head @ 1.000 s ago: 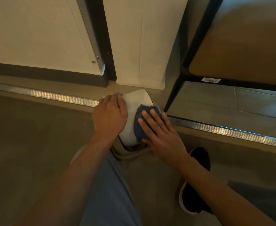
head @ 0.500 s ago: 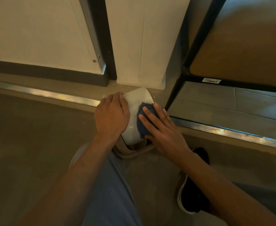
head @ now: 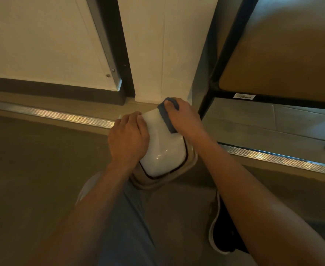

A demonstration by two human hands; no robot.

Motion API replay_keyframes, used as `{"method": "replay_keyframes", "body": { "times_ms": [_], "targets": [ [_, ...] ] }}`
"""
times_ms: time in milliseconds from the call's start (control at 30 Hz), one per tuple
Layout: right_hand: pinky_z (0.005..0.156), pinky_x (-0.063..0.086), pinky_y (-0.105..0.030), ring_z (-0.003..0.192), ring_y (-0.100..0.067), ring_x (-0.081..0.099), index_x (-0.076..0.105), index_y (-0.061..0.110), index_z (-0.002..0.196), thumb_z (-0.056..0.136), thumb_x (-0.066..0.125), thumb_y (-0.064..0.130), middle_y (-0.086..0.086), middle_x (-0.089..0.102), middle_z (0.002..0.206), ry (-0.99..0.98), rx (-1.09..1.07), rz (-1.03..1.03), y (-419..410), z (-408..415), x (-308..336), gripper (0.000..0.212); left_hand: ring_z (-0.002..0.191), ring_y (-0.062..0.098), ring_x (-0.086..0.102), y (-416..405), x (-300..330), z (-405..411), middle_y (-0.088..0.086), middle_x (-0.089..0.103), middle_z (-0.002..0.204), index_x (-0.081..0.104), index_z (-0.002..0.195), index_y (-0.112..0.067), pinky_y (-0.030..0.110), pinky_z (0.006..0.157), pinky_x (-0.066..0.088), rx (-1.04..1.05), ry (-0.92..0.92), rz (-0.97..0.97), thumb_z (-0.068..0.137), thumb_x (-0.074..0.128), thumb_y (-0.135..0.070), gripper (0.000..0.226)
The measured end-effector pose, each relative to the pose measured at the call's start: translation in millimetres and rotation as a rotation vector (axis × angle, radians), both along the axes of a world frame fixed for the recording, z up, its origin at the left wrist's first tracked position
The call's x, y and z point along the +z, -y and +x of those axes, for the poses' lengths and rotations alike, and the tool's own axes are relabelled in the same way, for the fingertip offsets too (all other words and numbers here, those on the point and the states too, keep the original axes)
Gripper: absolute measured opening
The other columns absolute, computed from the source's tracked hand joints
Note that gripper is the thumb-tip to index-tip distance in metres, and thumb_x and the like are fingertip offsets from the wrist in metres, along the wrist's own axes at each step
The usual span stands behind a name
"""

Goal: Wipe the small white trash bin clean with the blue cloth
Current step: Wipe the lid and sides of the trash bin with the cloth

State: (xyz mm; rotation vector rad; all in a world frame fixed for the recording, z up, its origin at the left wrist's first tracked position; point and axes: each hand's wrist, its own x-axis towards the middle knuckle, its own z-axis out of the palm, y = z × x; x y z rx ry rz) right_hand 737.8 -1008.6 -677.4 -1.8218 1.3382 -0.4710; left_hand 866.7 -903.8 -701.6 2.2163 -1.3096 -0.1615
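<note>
The small white trash bin [head: 163, 148] lies tipped on the floor, its dark-edged rim toward me and its base toward the white wall. My left hand [head: 128, 139] holds its left side, fingers curved over the edge. My right hand [head: 184, 118] grips the blue cloth [head: 166, 120] and presses it against the far right part of the bin, near the base. The fingertips are hidden behind the cloth and the bin.
A black metal frame leg [head: 205, 104] with a wooden board [head: 273, 54] stands close on the right. A metal floor strip [head: 52, 114] runs across under the bin. My knee in blue trousers [head: 123, 217] and my black shoe [head: 223, 233] are near.
My right hand has slid the cloth from the bin's near side up to its far end, and its fingers now curl over the cloth. The left hand stayed on the bin.
</note>
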Motion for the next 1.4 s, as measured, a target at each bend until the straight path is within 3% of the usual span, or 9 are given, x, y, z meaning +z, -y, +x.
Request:
{"method": "replay_keyframes", "body": {
  "times_ms": [100,233,333,600,767,933,1067,1233,1400],
  "targets": [
    [0.082,0.046,-0.012,0.093,0.003,0.056,0.056,0.027,0.121,0.107,0.039,0.041,0.007,0.062,0.108,0.195,-0.034,-0.033,-23,-19,-13,0.026,0.101,0.033,0.063,-1,1,-1,0.013,0.071,0.108,0.066,0.122,-0.011,0.045,0.091,0.051,0.014,-0.013,-0.015,0.105,0.029,-0.031,0.046],
    [0.101,0.050,-0.028,0.116,0.001,0.057,0.046,0.033,0.134,0.100,0.041,0.054,0.006,0.062,0.124,0.322,-0.212,-0.109,-91,-62,-71,0.041,0.100,0.032,0.064,0,2,-2,0.012,0.072,0.108,0.068,0.122,-0.010,0.043,0.088,0.049,0.022,-0.011,-0.022,0.105,0.030,-0.031,0.046],
    [0.104,0.040,-0.011,0.125,0.012,0.046,0.039,0.032,0.143,0.102,0.045,0.040,0.012,0.052,0.135,0.280,-0.216,-0.194,-122,-77,-97,0.043,0.101,0.034,0.063,-1,1,-2,0.013,0.071,0.110,0.067,0.124,-0.010,0.043,0.088,0.049,0.012,0.000,-0.006,0.105,0.031,-0.030,0.046],
    [0.095,0.048,-0.035,0.105,-0.015,0.059,0.060,0.026,0.114,0.107,0.035,0.043,0.001,0.065,0.110,0.204,-0.171,0.030,-33,-39,-34,0.031,0.104,0.033,0.063,-2,-2,-2,0.014,0.070,0.115,0.065,0.126,-0.010,0.043,0.093,0.047,-0.012,0.036,-0.010,0.106,0.030,-0.030,0.045],
    [0.083,0.043,-0.019,0.097,-0.005,0.060,0.065,0.018,0.119,0.107,0.034,0.044,0.004,0.068,0.107,0.245,-0.157,0.090,-6,-9,-20,0.042,0.098,0.034,0.062,2,-2,-1,0.013,0.070,0.109,0.066,0.121,-0.011,0.044,0.087,0.049,0.023,0.027,0.009,0.106,0.031,-0.028,0.041],
    [0.083,0.047,-0.010,0.093,0.011,0.058,0.052,0.044,0.107,0.106,0.038,0.042,0.017,0.061,0.095,0.308,-0.256,-0.137,-77,-43,-56,0.014,0.099,0.038,0.062,2,-1,-3,0.015,0.071,0.109,0.067,0.121,-0.011,0.045,0.086,0.049,0.035,0.024,-0.007,0.106,0.033,-0.027,0.040],
    [0.091,0.053,-0.034,0.100,-0.007,0.061,0.056,0.033,0.111,0.104,0.034,0.054,0.006,0.063,0.104,0.225,-0.308,-0.029,-88,-53,-58,0.031,0.100,0.036,0.063,-2,2,-3,0.014,0.071,0.111,0.066,0.123,-0.010,0.045,0.088,0.051,-0.027,0.043,-0.012,0.106,0.031,-0.029,0.044],
    [0.084,0.042,-0.032,0.094,-0.017,0.059,0.066,0.014,0.106,0.106,0.035,0.042,-0.002,0.063,0.096,0.113,-0.185,0.263,3,-15,-14,0.042,0.101,0.034,0.063,-2,6,-3,0.013,0.070,0.112,0.065,0.125,-0.011,0.043,0.088,0.048,-0.042,0.058,0.010,0.106,0.032,-0.030,0.042],
    [0.085,0.047,-0.026,0.096,-0.019,0.063,0.066,0.005,0.112,0.107,0.035,0.041,-0.010,0.070,0.105,0.140,-0.105,0.188,10,2,-12,0.048,0.097,0.035,0.063,0,5,-4,0.014,0.070,0.107,0.066,0.120,-0.010,0.045,0.084,0.049,-0.025,0.057,0.003,0.105,0.032,-0.029,0.042]
  ]
}}
